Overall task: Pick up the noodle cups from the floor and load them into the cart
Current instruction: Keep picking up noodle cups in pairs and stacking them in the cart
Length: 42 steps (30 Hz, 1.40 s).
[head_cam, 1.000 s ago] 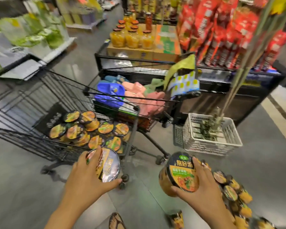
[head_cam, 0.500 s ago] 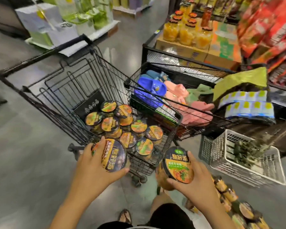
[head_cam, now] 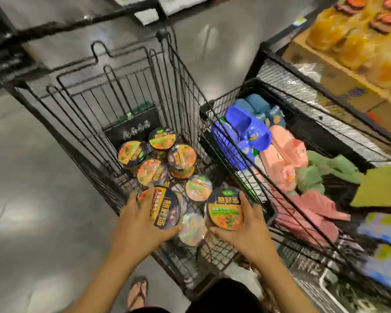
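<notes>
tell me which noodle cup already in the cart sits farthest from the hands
The noodle cup with the green and orange lid at the back of the pile, beside the black panel in the cart; every other cup lies nearer.

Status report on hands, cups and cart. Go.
Left hand grips black-lidded round noodle cup, right hand grips green-labelled round noodle cup, both over the black wire cart. Loaded lidded cups packed beneath. Nothing blocking.

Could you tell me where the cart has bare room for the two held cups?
Bare wire floor shows along the right wall of the cart, beside the cups, and perhaps at the near end, below the left hand and right hand. Cups crowd the middle, up to the black panel.
</notes>
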Available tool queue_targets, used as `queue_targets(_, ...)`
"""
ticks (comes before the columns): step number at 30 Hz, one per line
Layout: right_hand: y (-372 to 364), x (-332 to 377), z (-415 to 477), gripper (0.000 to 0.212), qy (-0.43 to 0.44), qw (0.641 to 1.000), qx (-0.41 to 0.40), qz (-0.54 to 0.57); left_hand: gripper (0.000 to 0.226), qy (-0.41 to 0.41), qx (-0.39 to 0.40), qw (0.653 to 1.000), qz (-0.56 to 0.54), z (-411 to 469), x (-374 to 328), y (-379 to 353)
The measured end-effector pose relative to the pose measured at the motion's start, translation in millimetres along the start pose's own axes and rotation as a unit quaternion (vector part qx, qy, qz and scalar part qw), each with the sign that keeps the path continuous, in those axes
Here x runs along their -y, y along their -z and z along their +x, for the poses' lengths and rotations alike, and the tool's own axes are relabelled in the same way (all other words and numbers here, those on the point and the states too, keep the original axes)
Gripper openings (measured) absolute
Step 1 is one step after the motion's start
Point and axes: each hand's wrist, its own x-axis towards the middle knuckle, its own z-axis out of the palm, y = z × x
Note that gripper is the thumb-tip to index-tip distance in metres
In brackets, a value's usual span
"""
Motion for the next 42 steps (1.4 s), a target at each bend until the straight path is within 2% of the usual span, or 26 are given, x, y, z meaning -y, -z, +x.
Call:
queue_targets(6,-23.2,-21.9,107.1,0.128,0.033,0.996,0.072,-0.042,0.121,0.11,-0.008,0.994,-0.023,65.0,-11.0,-78.9)
queue_targets(12,-75.8,-34.3,176.6,0.128,0.106,0.978,0.151,-0.095,0.119,0.162,-0.028,0.986,-0.01,105.3,-4.6,-134.9)
queue_targets(16,-102.5,-37.9,195.5,0.126,0.132,0.968,0.149,-0.152,0.12,0.198,-0.046,0.979,-0.004,120.2,-1.6,-151.1)
queue_targets(20,-113.0,-45.6,200.9,0.123,0.149,0.972,0.142,-0.116,0.126,0.225,-0.044,0.973,-0.013,126.1,7.9,-160.5)
queue_targets(22,-110.8,-46.8,199.5,0.125,0.141,0.974,0.153,-0.091,0.128,0.221,-0.019,0.975,-0.015,128.2,9.7,-158.6)
queue_targets(24,-106.5,-45.5,195.4,0.135,0.127,0.974,0.164,-0.087,0.129,0.205,0.011,0.979,0.009,127.5,8.9,-153.7)
queue_targets(27,-98.5,-42.5,184.7,0.143,0.085,0.978,0.161,-0.098,0.124,0.171,-0.007,0.985,0.028,116.4,6.2,-141.6)
queue_targets(32,-77.9,-37.1,153.5,0.128,0.031,0.981,0.127,-0.141,0.106,0.129,0.028,0.989,0.066,84.9,10.7,-125.5)
queue_targets(35,-70.4,-37.2,116.0,0.115,0.004,0.984,0.068,-0.163,0.098,0.058,0.081,0.988,0.12,60.5,14.0,-122.2)
queue_targets(38,-71.4,-34.6,62.6,0.109,-0.066,0.982,0.028,-0.174,0.091,-0.021,0.129,0.978,0.162,34.1,17.7,-111.9)
queue_targets(42,-97.2,-30.6,-34.7,0.108,-0.153,0.984,-0.041,-0.079,0.087,-0.131,0.137,0.961,0.201,1.7,32.2,-94.6)
